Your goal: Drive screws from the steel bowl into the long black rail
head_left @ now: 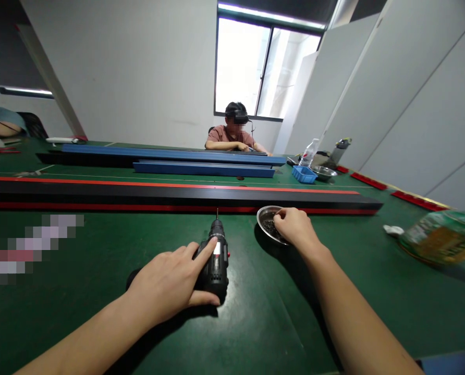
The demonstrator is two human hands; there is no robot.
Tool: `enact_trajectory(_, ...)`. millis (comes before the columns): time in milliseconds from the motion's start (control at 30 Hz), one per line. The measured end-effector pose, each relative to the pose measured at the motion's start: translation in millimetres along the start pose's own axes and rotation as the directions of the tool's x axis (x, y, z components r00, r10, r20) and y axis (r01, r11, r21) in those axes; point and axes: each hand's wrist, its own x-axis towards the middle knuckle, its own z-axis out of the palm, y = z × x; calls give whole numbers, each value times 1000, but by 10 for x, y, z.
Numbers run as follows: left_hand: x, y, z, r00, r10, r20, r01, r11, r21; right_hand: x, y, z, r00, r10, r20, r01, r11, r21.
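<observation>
My left hand is wrapped round a black cordless drill, which lies on its side on the green table with its bit pointing away from me. The bit's tip is close to the near edge of a long black bar with red edges. My right hand reaches into a round metal bowl holding many small dark pieces, perhaps screws. Its fingers are pinched together inside the rim, and whatever they hold is hidden.
Long blue bars lie farther back on the table. A blue plastic basket, a clear bottle and another metal bowl stand at back right. A large bottle is at right. A person sits opposite; another's arm shows far left.
</observation>
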Motion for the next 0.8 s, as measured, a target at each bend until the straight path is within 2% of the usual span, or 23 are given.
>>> enact_trajectory(267,-7,-3,15,1000,12,-4,-12,1000,17,9,42,18,995,0,99,5,999,-54)
enact_trajectory(533,23,-4,15,1000,26,-16,-26,1000,14,-11,60,25,996,-2,92,12,994,-108)
enact_trajectory(800,10,-9,15,999,31,-16,-31,999,12,20,66,77,981,-134,140,142,989,-44)
